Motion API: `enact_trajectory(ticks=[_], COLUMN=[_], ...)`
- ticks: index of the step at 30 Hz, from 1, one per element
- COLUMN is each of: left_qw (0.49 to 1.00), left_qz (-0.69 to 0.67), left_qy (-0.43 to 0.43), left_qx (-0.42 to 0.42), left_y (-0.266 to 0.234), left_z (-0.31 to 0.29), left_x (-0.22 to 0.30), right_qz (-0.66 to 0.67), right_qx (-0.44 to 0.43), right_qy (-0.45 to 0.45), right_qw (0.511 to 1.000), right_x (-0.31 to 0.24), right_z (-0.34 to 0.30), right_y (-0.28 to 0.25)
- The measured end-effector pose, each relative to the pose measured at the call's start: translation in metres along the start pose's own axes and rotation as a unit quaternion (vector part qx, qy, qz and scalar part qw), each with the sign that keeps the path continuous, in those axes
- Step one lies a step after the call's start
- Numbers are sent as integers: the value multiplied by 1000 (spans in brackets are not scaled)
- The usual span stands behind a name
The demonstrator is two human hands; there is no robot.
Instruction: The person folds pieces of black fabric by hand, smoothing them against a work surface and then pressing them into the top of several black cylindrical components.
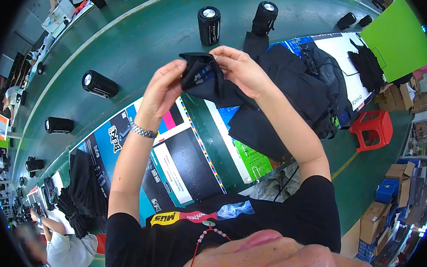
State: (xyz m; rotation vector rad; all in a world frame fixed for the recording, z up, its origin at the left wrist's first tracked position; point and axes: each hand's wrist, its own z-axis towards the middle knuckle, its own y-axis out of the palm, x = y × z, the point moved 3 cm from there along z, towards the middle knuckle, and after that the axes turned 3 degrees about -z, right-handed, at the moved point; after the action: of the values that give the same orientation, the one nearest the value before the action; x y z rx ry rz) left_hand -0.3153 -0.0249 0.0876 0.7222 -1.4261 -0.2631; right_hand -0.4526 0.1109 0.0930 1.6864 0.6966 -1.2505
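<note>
Holding the black fabric pouch (201, 85) between both hands, you have it near the upper middle of the frame, with its gathered rim toward the top. Your left hand (163, 87) pinches its left edge, fingers bent and thumb closed in; your right hand (241, 72) has its fingertips gathered at the upper right edge, so neither hand is spread wide. Straight above the pouch in the frame, a black cylinder (210, 32) stands on the green desk (149, 39), its long axis running up the frame and its silver end (209, 12) topmost. It is apart from the cloth, and your right fingertips are nearer to its base than your left. Another cylinder (265, 20) stands farther to the upper right. Black fabric bunches against itself, so you probably cannot judge from here how wide the pouch's mouth is. More black cloth (287, 68) lies right of your right hand.
</note>
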Motion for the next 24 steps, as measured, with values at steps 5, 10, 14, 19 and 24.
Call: enact_trajectory(ticks=[5,10,14,19,24], left_qw=[999,995,988,983,900], left_qz=[30,38,97,178,323], left_qy=[-15,-93,-104,41,258], left_qx=[-14,-12,-65,-11,139], left_y=[-6,-9,-8,8,-14], left_z=[25,48,65,118,197], left_x=[-5,-4,-3,2,8], right_qz=[-49,-66,-92,-268,-461], right_qx=[-24,-143,-146,116,330], right_qy=[35,112,62,-195,-395], right_qw=[998,981,983,936,722], right_x=[5,-12,-19,-47,-61], right_z=[9,10,29,53,99], right_y=[-28,-41,-69,-87,-82])
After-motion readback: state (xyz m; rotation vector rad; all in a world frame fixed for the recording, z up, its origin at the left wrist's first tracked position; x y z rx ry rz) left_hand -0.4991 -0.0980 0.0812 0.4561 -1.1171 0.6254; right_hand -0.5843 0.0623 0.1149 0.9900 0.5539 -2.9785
